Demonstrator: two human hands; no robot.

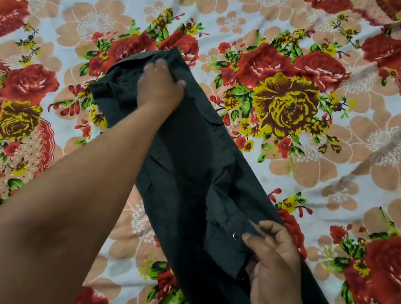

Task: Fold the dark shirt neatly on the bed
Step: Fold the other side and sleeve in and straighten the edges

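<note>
Two hands on dark shirt (189,153): left hand (159,86) presses collar end (125,67) flat, right hand (268,255) pinches cuff (230,245). Limp cloth; hold by edges.

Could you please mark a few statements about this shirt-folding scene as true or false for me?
1. The dark grey fabric shirt lies on a red-and-yellow floral bedsheet. True.
2. The left hand rests on the shirt's far end. True.
3. The right hand hovers clear of the shirt. False: it pinches the snap-button cuff.
4. The shirt is spread out full width. False: it is folded into a long narrow strip.
</note>
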